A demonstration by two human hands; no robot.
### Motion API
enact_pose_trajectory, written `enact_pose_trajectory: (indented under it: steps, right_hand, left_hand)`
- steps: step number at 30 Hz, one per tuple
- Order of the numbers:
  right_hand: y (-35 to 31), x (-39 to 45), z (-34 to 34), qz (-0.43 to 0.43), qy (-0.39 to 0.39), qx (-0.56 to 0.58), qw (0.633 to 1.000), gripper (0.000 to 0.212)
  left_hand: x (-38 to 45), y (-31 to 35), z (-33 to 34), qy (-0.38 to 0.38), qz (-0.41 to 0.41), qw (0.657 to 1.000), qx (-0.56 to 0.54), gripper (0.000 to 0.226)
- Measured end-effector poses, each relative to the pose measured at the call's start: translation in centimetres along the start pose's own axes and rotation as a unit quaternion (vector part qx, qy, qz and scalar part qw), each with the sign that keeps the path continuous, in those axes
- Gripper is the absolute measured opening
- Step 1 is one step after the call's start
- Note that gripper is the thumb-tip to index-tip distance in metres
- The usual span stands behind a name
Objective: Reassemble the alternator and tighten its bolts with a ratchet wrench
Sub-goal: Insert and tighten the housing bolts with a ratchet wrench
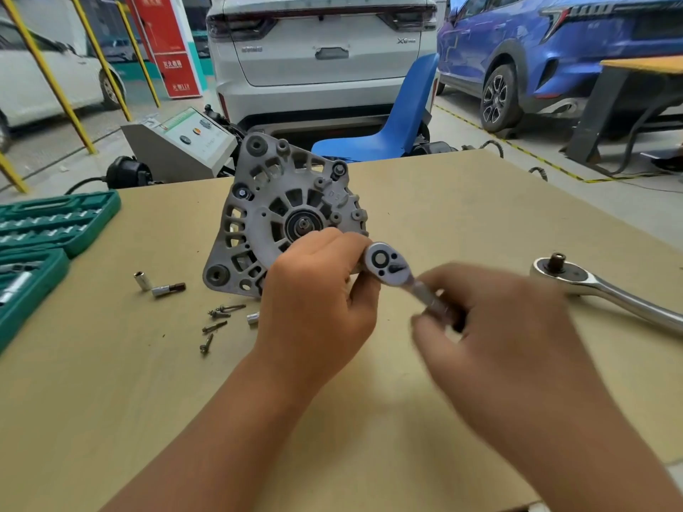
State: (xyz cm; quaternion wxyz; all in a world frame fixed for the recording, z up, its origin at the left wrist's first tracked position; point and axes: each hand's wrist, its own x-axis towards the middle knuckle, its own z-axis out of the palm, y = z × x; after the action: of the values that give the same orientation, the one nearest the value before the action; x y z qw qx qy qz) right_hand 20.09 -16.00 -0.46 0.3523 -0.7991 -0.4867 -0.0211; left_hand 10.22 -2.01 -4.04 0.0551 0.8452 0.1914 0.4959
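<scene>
Location: automotive repair workshop or vehicle training bay. Indicators follow. Three vehicles are parked on the concrete floor behind the bench [462,201]: a white SUV [321,57] rear-on at centre, a blue SUV [536,49] at right, and a white car [44,75] at left. Yellow steel posts [48,75] stand at left, and yellow-black hazard tape [517,145] marks the floor at right. A grey equipment console [181,145] with panel controls stands on the floor beyond the bench. The bench carries a green socket set case [48,223], loose sockets [142,280], loose bolts [218,319], a large ratchet wrench [606,290] and an alternator [281,208]. A blue plastic chair [399,120] stands behind the bench.
</scene>
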Motion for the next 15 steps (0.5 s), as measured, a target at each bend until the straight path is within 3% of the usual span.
enact_pose_trajectory:
  steps: [2, 3, 5, 8, 9, 11, 14, 15]
  right_hand:
    - [-0.9, -0.8, 0.8, -0.018, -0.111, 0.027, 0.993, 0.018]
    - [-1.0, -0.7, 0.8, -0.023, -0.125, 0.032, 0.991, 0.018]
    - [0.0, 0.4, 0.2, -0.033, -0.061, 0.023, 0.997, 0.021]
    - [1.2, 1.9, -1.4, -0.021, 0.123, -0.030, 0.992, 0.030]
    - [1.2, 2.0, -1.6, -0.019, 0.133, -0.041, 0.990, 0.027]
    - [0.6, 1.3, -0.9, -0.035, 0.064, -0.050, 0.996, 0.019]
    - [-0.2, -0.3, 0.5, -0.040, -0.134, 0.003, 0.990, 0.016]
    - [-0.1, -0.2, 0.6, -0.042, -0.148, 0.019, 0.988, 0.016]
  left_hand:
    - [0.0, 0.0, -0.1, 0.001, -0.003, 1.000, -0.011, 0.005]
    - [-0.1, 0.0, -0.1, -0.001, -0.004, 1.000, -0.014, 0.007]
    - [-0.1, -0.1, -0.3, -0.010, 0.000, 1.000, -0.012, 0.010]
    - [0.0, 0.0, -0.3, -0.025, 0.002, 1.000, 0.003, 0.007]
    - [0.1, 0.0, -0.2, -0.021, -0.002, 1.000, 0.004, 0.006]
    - [0.2, 0.1, -0.1, -0.009, -0.010, 1.000, 0.000, 0.004]
    - [0.0, 0.2, -0.2, -0.007, -0.001, 1.000, -0.005, 0.009]
    - [-0.1, 0.2, -0.3, -0.011, 0.001, 1.000, -0.006, 0.012]
